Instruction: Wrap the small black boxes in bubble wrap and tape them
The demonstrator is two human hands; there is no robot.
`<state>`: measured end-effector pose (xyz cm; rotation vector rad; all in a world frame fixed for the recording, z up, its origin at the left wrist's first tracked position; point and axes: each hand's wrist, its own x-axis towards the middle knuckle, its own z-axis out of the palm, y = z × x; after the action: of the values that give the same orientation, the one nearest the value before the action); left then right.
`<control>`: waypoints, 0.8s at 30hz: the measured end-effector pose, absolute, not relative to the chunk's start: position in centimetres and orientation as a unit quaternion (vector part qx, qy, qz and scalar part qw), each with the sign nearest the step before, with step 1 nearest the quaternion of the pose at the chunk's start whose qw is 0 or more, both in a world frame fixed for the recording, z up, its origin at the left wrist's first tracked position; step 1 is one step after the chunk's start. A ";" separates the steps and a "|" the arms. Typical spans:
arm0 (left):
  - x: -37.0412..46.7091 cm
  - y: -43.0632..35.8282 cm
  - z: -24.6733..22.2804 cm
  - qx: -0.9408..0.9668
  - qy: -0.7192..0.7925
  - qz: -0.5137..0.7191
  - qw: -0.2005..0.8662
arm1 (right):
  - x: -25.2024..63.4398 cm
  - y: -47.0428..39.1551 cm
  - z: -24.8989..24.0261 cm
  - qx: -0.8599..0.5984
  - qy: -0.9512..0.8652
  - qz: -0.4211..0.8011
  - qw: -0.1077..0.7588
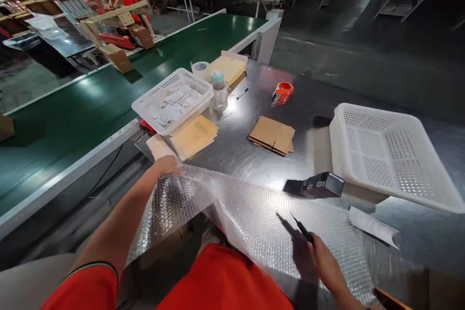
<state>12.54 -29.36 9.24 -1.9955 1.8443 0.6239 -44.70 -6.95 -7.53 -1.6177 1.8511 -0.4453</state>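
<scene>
In the head view, the left hand (169,164) grasps the bubble wrap (250,208) by its far left edge; the sheet spreads rightward beneath the right hand (321,254), which grips a black pointed tool (303,230).

Glare whitens the metal table (232,147) and bubble wrap (254,208), while the upper right lies dim.

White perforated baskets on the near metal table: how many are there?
2: the left basket, beside the green conveyor, and the right basket, near the black box. Any others nested beneath could be hidden.
</scene>
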 end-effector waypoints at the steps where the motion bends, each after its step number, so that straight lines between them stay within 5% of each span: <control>1: 12.0 -29.6 9.1 -0.694 0.662 0.216 0.184 | -43.9 -7.1 -7.2 -0.615 0.704 -0.176 0.308; 10: 6.0 -26.8 5.5 -0.585 0.754 0.181 0.238 | -32.1 -7.3 -6.0 -0.622 0.683 -0.189 0.334; 24: 9.1 -29.6 9.2 -0.578 0.777 0.071 0.238 | -36.6 -8.3 -7.1 -0.623 0.675 -0.167 0.357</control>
<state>9.07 -29.61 9.25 -1.5850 2.1292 0.1935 -36.62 -8.29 -7.10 -1.6087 1.7437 -0.4311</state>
